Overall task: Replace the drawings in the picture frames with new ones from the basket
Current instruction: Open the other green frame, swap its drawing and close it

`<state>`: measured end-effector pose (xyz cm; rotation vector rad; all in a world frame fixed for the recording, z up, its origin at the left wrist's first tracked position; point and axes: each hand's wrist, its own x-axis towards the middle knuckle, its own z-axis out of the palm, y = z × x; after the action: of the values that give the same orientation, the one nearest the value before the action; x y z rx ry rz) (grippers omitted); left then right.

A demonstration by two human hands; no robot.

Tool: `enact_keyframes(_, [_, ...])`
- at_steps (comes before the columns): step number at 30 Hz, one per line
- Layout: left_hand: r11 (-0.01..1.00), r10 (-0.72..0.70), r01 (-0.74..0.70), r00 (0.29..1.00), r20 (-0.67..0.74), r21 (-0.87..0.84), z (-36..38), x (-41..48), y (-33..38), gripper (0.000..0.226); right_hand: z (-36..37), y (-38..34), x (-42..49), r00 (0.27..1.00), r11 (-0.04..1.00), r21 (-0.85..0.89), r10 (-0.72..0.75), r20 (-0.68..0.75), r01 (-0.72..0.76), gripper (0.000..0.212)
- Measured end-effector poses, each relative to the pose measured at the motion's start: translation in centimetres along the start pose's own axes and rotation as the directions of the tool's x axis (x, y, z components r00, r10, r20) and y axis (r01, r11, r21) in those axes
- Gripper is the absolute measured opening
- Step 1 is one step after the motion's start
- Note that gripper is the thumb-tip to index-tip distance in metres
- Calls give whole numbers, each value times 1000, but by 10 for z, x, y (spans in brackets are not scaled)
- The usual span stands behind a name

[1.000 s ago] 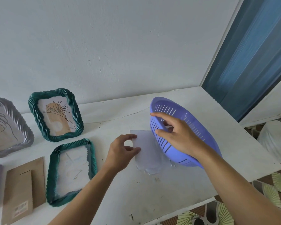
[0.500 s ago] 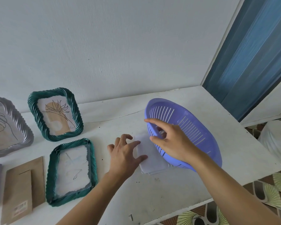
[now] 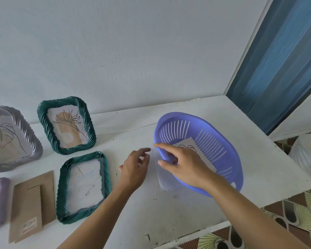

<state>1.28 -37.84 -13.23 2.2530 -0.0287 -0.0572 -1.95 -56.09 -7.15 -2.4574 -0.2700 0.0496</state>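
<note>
While the right hand (image 3: pixel 185 166) grips the basket (image 3: pixel 223 141) rim, hiding much of the drawing (image 3: pixel 186 143) inside, the left hand (image 3: pixel 135 169) hovers loose-fingered beside a sheet (image 3: pixel 162 178) half tucked under the basket; the grey frame (image 3: pixel 16 141) is cut off at the edge.

Basket (image 3: pixel 201 117) lowered from steep tilt, now nearly flat on table (image 3: pixel 169 212); drawing (image 3: pixel 188 143) inside basket now showing. Left hand (image 3: pixel 135 168) lifted off sheet (image 3: pixel 162 178) at basket's left edge.

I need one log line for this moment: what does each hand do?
left hand: open, beside white sheets | right hand: grips purple basket rim | drawing: inside basket
</note>
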Motion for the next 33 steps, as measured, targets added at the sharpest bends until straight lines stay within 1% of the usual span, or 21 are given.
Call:
enact_keyframes(1, [998, -18, 17, 1000, -11, -65, -4, 2, 2, 20, 3, 1, 0, 1000, 1000, 18, 17, 4, -17, 50])
enact_keyframes(3, [983, -6, 2, 1000, -23, -183, -11, 7, 7, 19, 6, 3, -1, 999, 998, 44, 40, -4, -40, 51])
enact_keyframes(5, [971, 27, -31, 999, -20, -239, -17, 11, 15, 22, 6, 4, -1, 999, 998, 55, 42, -7, -42, 53])
enact_keyframes(7, [974, 66, -65, 998, -3, -218, -20, 13, 23, 18, 5, 6, -1, 998, 995, 85, 54, 10, -55, 55])
enact_keyframes(9, [983, 102, -96, 994, 29, -158, -20, 13, 30, 17, 1, 9, -1, 995, 982, 158, 96, 28, -99, 51])
enact_keyframes(10, [985, 122, -116, 992, 41, -125, -19, 12, 33, 19, -2, 11, 0, 991, 964, 228, 128, 47, -136, 48])
enact_keyframes(12, [985, 165, -163, 985, 45, -48, -16, 10, 37, 27, -11, 14, -1, 978, 894, 399, 178, 108, -206, 40])
enact_keyframes(13, [983, 186, -185, 982, 42, -11, -16, 10, 39, 31, -17, 17, -1, 973, 863, 449, 187, 138, -230, 37])
enact_keyframes(14, [979, 201, -202, 979, 44, 18, -15, 10, 41, 35, -23, 21, -2, 970, 860, 452, 189, 154, -239, 36])
enact_keyframes(16, [974, 220, -223, 974, 52, 51, -14, 12, 43, 40, -34, 31, -3, 970, 900, 366, 193, 147, -235, 36])
enact_keyframes(19, [971, 227, -230, 973, 50, 65, -16, 16, 43, 39, -49, 48, 2, 980, 954, 224, 191, 62, -200, 34])
enact_keyframes(21, [972, 223, -226, 974, 46, 71, -19, 19, 43, 40, -57, 60, 9, 988, 986, 66, 152, -16, -151, 30])
enact_keyframes(22, [972, 219, -222, 974, 50, 74, -20, 20, 43, 41, -60, 66, 14, 992, 992, -30, 123, -31, -124, 28])
enact_keyframes(24, [973, 217, -221, 975, 58, 73, -22, 21, 43, 41, -62, 75, 24, 999, 980, -195, 50, -7, -51, 27])
enact_keyframes(27, [973, 212, -216, 975, 57, 75, -21, 22, 42, 41, -58, 82, 39, 995, 925, -373, -44, 84, 72, 33])
enact_keyframes(30, [978, 195, -198, 979, 51, 68, -20, 23, 41, 41, -52, 84, 51, 983, 865, -482, -64, 172, 141, 43])
enact_keyframes(33, [980, 182, -186, 982, 53, 75, -21, 24, 41, 41, -45, 86, 57, 975, 815, -558, -40, 217, 158, 50])
